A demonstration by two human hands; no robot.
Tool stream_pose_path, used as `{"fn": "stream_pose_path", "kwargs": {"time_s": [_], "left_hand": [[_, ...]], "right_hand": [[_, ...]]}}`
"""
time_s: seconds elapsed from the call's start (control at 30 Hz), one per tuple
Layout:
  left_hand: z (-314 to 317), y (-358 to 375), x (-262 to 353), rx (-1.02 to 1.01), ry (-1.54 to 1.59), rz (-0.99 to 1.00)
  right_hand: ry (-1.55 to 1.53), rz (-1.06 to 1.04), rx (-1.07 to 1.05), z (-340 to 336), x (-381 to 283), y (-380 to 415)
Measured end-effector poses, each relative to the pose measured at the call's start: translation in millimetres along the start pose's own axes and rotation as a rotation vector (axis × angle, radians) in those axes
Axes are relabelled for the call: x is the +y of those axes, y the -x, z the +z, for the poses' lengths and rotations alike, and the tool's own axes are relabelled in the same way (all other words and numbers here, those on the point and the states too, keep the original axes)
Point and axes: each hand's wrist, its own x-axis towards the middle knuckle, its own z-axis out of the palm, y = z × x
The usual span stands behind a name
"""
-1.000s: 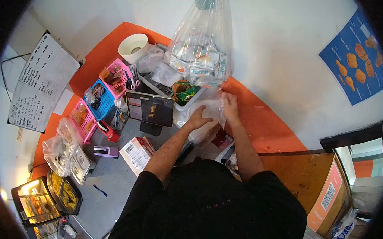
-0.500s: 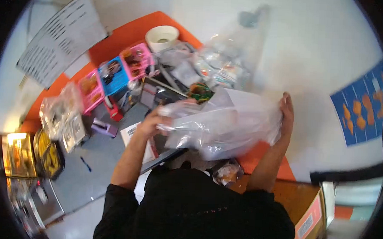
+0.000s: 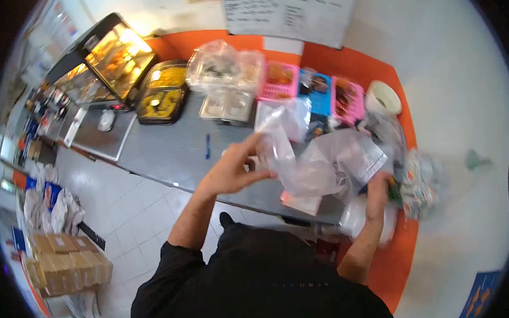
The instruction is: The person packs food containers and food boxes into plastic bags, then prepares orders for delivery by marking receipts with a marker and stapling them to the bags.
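A translucent plastic bag (image 3: 328, 168) stretches between my two hands above the counter, partly blurred by motion. My left hand (image 3: 231, 166) is curled at the bag's left end, thumb and fingers around its edge. At the other end, my right hand (image 3: 378, 193) is closed on the bag, its fingertips partly smeared. Just below the bag a white box with a red edge (image 3: 301, 202) lies at the counter's front edge. Beside my right forearm is more clear plastic (image 3: 351, 220).
Pink basket (image 3: 279, 89), blue basket (image 3: 316, 93) and white bowl (image 3: 384, 98) line the wall. Metal containers (image 3: 227, 105), a black tray of yellow food (image 3: 162, 92) and a lit display case (image 3: 114, 59) stand leftward. A blue pen (image 3: 208, 146) lies on the grey counter (image 3: 175, 155).
My view has swung left, bringing the display case, floor and cardboard boxes into sight. The bag has shifted over the counter, and my right hand is lower and closer to the counter.
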Motion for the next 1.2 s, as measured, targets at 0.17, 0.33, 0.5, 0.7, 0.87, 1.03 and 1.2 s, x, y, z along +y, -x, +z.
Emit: {"fn": "stream_pose_path", "kwargs": {"time_s": [0.17, 0.33, 0.5, 0.7, 0.87, 1.03, 1.2], "left_hand": [[-81, 61, -9, -0.006, -0.515, 0.253], [-174, 120, -33, 0.233, -0.651, 0.15], [-243, 176, -94, 0.32, -0.135, 0.084], [-261, 201, -183, -0.183, 0.761, -0.356], [-256, 211, -219, -0.022, 0.832, -0.238], [-254, 218, -198, 0.195, 0.783, -0.17], [-240, 198, -176, 0.212, 0.537, -0.269]], "right_hand": [[0.246, -0.765, -0.139, 178, -94, -18], [0.133, -0.347, -0.669, 305, -98, -30], [0.205, -0.314, -0.648, 387, -123, -45], [0.082, -0.343, -0.793, 454, -124, -41], [0.247, -0.205, -0.904, 465, -136, -51], [0.301, -0.403, -0.592, 474, -108, -61], [0.412, -0.233, -0.542, 442, -121, -63]]}}
